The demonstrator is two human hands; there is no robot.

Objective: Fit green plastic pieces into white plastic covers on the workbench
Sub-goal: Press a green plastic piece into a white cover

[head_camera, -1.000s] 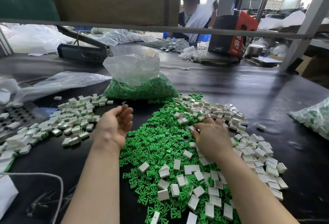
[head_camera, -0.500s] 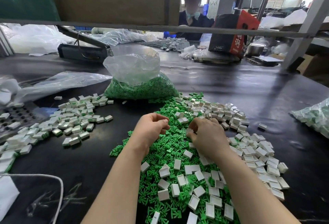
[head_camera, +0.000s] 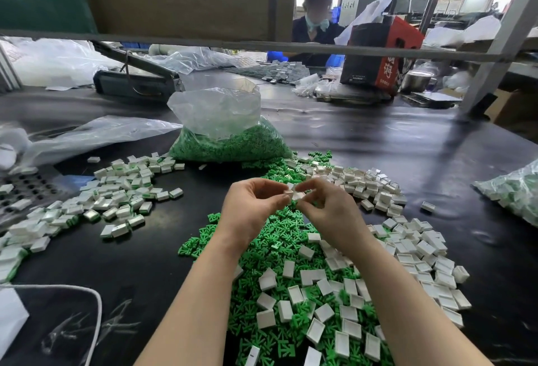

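Left hand and right hand pinch white cover.

1. The loose pile of plastic pieces lies on the workbench, in front of the person.
2. Empty covers lie on that pile and spread off its right side.
3. The left hand and right hand meet above the pile's far part, both pinching one cover between them.
4. A heap of assembled covers lies to the left, apart from the pile.
5. An open bag of pieces stands behind the pile.
6. Another bag lies at the right edge.
7. A second person sits behind the bench.
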